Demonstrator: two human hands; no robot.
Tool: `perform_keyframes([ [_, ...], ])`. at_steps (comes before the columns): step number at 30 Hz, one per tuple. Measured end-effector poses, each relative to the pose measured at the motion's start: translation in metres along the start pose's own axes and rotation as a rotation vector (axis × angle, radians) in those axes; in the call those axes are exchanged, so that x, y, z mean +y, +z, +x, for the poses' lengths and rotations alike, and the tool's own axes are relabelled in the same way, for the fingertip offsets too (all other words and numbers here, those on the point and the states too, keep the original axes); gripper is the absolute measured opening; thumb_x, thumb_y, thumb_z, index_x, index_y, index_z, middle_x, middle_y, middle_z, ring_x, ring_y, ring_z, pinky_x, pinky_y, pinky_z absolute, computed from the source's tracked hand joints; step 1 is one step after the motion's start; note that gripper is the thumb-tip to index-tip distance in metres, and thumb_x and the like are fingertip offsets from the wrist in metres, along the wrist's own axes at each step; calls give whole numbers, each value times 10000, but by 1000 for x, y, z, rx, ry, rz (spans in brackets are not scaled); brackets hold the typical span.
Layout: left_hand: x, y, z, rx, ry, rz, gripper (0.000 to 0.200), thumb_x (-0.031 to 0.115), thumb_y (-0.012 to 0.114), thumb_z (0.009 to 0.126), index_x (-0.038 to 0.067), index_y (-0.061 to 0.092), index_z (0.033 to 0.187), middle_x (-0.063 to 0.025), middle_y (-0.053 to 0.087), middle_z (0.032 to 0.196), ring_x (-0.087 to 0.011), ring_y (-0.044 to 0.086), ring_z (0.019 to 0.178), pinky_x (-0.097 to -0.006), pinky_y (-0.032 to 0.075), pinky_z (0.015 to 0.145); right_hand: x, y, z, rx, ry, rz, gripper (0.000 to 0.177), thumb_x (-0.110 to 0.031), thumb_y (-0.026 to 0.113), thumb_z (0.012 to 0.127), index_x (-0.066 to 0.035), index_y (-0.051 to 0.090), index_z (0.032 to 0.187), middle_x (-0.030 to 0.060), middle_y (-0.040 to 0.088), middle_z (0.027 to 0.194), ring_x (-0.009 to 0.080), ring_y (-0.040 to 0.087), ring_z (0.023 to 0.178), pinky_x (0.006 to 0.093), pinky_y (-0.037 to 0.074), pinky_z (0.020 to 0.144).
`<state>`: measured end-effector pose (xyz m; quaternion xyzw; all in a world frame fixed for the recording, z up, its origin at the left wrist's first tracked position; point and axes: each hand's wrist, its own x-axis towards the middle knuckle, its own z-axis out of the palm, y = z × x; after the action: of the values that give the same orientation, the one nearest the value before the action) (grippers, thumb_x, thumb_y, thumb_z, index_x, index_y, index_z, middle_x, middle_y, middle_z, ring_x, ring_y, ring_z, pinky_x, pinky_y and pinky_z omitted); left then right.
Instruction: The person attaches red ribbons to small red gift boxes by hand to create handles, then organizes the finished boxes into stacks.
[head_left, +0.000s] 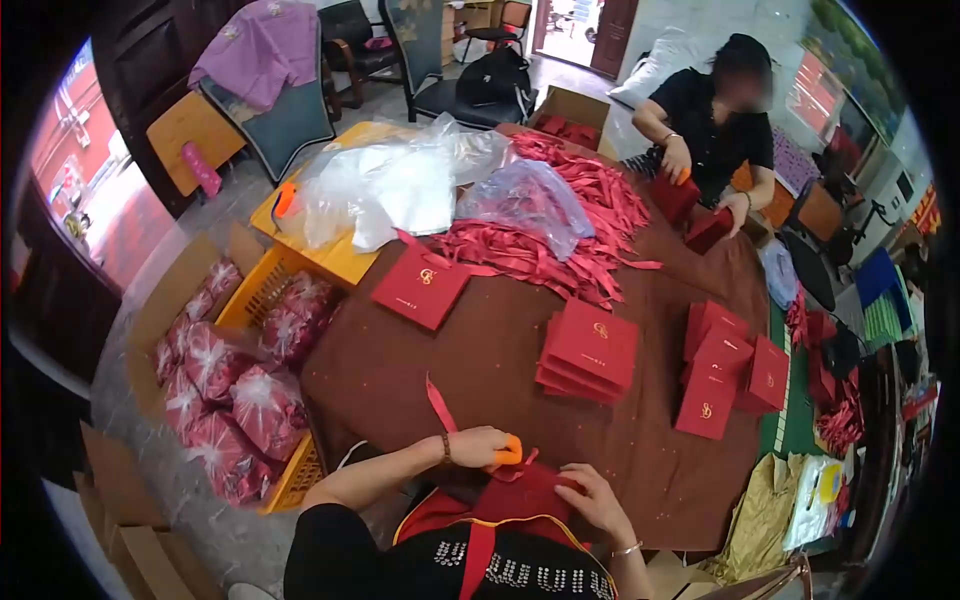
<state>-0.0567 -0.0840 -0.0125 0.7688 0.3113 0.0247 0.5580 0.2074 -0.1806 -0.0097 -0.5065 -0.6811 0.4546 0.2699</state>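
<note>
Close to my body, my left hand (478, 447) is closed round an orange-handled tool (508, 451) above a red box or bag (530, 492). A red ribbon (440, 405) sticks up beside that wrist, and more ribbon lies by the tool. The fingers of my right hand (594, 497) rest on the right side of the red item; whether they pinch it is unclear. Ahead on the brown cloth (480, 350) lie a red bag with a ribbon (423, 286), a stack of red bags (592, 348) and another group of red bags (715, 362).
Across the table a co-worker (715, 130) holds red boxes. Red ribbons (600, 190) and clear plastic bags (390, 185) cover the far side. At left stands a yellow crate (262, 290) with bagged red items. Gold wrapping (755, 515) lies at the right edge.
</note>
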Motion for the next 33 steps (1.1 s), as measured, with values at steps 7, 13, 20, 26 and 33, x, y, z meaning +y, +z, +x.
perform_keyframes([
  [7,25,-134,40,206,144,-508,360,204,459,921,55,499,1246,-31,585,786,-93,557,623,-231,442,541,1,2,-5,-31,212,114,318,-241,649,837,10,598,1026,126,585,1052,228,572,980,298,448,838],
  [13,38,-202,129,580,184,-259,458,161,511,901,73,404,1337,-34,578,688,-74,511,563,-213,419,500,2,1,-1,-27,228,103,299,-238,650,838,10,605,998,95,596,970,183,574,897,280,448,797],
  [20,22,-124,6,561,-50,603,304,254,525,885,90,572,1137,-137,622,1047,-309,595,949,-411,475,787,14,-18,3,-120,235,78,315,-283,627,847,5,593,968,129,593,899,238,582,846,319,450,770],
  [26,-27,-54,-85,421,-127,718,391,176,679,730,117,576,1103,-158,435,1336,-308,417,1198,-456,322,973,11,-19,5,-155,112,-7,340,-328,551,891,1,558,975,165,577,971,321,558,950,368,429,809],
  [33,-71,-43,-113,713,-9,71,164,25,603,798,44,557,954,-93,574,913,-175,529,763,-309,420,670,16,-22,-4,-155,138,-7,365,-359,551,883,-4,555,966,167,575,974,324,551,950,386,422,809],
])
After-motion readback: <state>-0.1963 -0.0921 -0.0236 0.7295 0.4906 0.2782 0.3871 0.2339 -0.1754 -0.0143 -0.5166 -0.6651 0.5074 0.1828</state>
